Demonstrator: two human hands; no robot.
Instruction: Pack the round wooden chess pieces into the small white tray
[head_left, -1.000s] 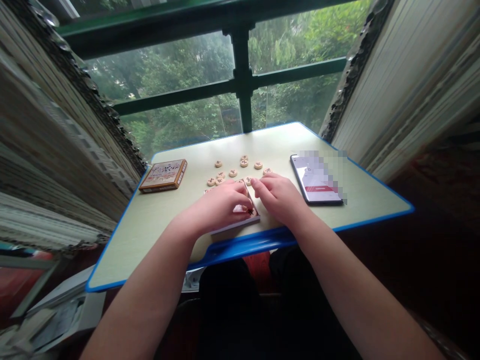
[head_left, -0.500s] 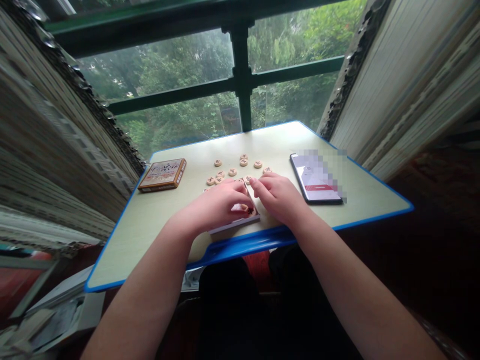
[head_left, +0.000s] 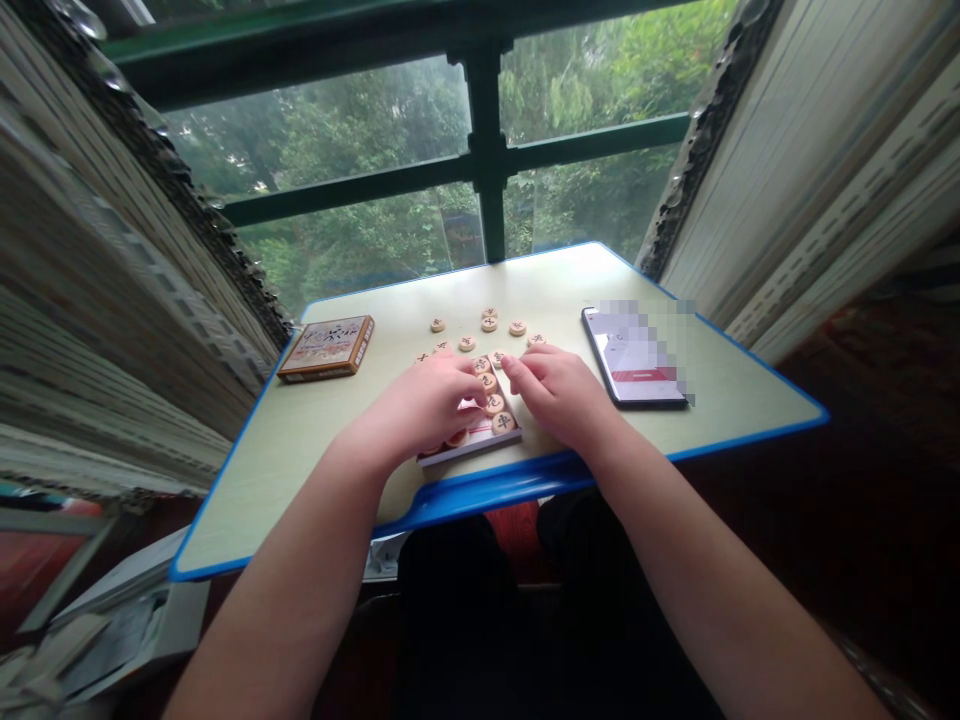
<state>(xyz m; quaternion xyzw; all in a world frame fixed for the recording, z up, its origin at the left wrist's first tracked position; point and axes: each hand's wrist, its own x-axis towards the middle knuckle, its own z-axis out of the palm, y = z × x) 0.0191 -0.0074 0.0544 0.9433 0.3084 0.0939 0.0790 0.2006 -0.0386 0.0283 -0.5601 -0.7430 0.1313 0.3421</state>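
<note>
Chinese chess pieces, round and wooden, fill a column along the right side of a shallow open box (head_left: 471, 452) at the table's near edge; one is a piece (head_left: 503, 422) in the near right corner. Over the box's left part is my left hand (head_left: 431, 400), palm down, its fingers bent down among the pieces; what they hold, if anything, is hidden. Just right of the box, my right hand (head_left: 559, 395) rests with curled fingers, the thumb beside a loose piece (head_left: 498, 358). Whether it grips anything cannot be seen.
Several more loose pieces, among them a chess piece (head_left: 467, 344), lie beyond the box. A brown printed box lid (head_left: 326, 348) lies at left, a phone (head_left: 634, 365) at right. The pale table (head_left: 735, 385) has a blue rim and stands against a window (head_left: 360, 130).
My left hand has drawn back slightly to the left from the box's near right corner, uncovering the column of pieces there. My right hand stays in nearly the same place.
</note>
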